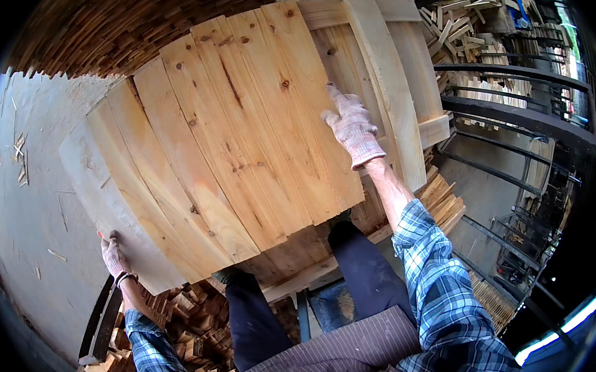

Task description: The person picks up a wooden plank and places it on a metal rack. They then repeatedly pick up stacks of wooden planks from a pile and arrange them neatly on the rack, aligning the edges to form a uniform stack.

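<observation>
In front of me lies a wide panel of knotty pine boards point(226, 126) set side by side, slanting across the view. A smooth pale grey board point(113, 204) runs along its left end. My left hand point(115, 253), in a pale work glove, grips the outer edge of that grey board near its lower corner; some fingers are hidden. My right hand point(354, 124), gloved too, rests at the panel's right edge with its fingers stretched out. Beside it a long loose-looking plank point(382, 74) lies across more boards on the right.
Stacked thin wood strips point(137, 16) fill the upper left. Small wood offcuts point(198, 334) lie below, around my legs. A dark metal rack point(517, 118) stands at the right, with scrap sticks point(461, 24) behind it. Splinters point(22, 156) litter the concrete floor point(41, 202).
</observation>
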The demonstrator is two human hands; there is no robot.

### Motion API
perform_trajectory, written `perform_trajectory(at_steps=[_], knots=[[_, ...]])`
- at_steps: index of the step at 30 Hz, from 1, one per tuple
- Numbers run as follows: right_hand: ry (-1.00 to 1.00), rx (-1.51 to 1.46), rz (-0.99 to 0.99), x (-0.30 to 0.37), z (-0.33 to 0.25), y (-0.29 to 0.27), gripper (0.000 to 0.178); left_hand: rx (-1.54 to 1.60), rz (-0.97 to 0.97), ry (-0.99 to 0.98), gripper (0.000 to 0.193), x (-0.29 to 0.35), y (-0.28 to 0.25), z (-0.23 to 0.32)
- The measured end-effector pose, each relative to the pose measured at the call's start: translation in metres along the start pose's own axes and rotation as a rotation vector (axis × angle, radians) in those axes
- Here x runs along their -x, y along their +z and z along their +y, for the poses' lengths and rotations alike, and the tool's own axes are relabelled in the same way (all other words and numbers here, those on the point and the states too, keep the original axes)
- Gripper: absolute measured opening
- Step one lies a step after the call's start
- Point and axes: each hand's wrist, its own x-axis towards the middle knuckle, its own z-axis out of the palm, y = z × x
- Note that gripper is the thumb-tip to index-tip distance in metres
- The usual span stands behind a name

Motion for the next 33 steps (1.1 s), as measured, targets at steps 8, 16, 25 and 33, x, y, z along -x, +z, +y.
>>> perform_trajectory(at_steps=[8,16,25,33], knots=[[0.511,0.37,-0.04,-0.029,0.082,-0.06,0.12,-0.073,0.194,0.235,0.085,0.144,0.057,0.064],[0.177,-0.039,0.002,-0.004,0.097,-0.079,0.113,0.626,-0.484,-0.174,0.055,0.384,0.145,0.122],[-0.471,-0.352,-0.699,0.161,-0.042,-0.049,0.107,1.286,-0.527,-0.149,0.068,0.384,0.192,0.138],[-0.804,0.136,-0.987,0.197,-0.153,0.026,0.087,0.273,0.12,-0.181,0.045,0.373,0.1,-0.032]])
